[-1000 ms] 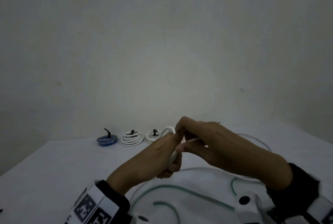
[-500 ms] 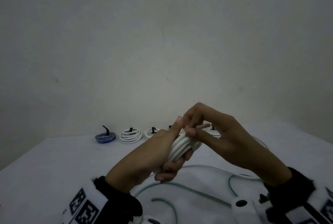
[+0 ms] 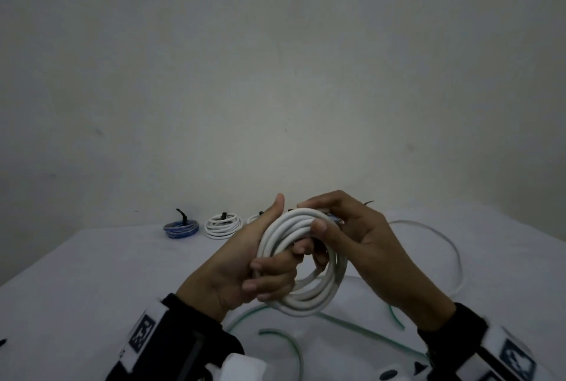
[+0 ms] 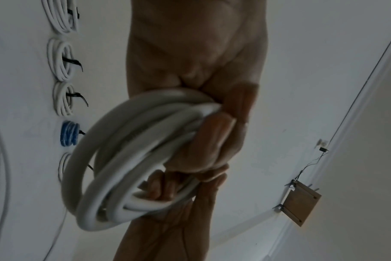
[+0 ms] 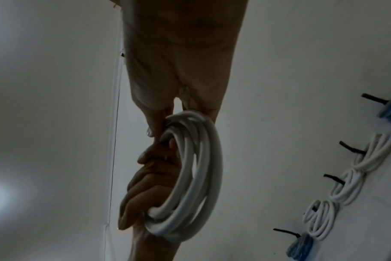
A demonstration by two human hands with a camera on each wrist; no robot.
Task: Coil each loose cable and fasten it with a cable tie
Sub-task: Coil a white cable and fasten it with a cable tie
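A table covered in white cloth point(image 3: 76, 288) stands against a plain pale wall point(image 3: 275, 74). A loose pale green cable point(image 3: 352, 327) and a loose translucent white cable point(image 3: 453, 246) trail across the cloth below and beside the hands. Held above the table, between both hands, is a thick white round cable wound into a multi-loop coil point(image 3: 303, 264). The left hand point(image 3: 242, 261) grips the coil's left side, fingers curled through the ring and thumb raised. The right hand point(image 3: 361, 246) pinches the top strands between thumb and fingers. At the far edge lie a tied blue coil point(image 3: 181, 226) and a tied white coil point(image 3: 223, 225), each bound with a black cable tie point(image 3: 183, 215).
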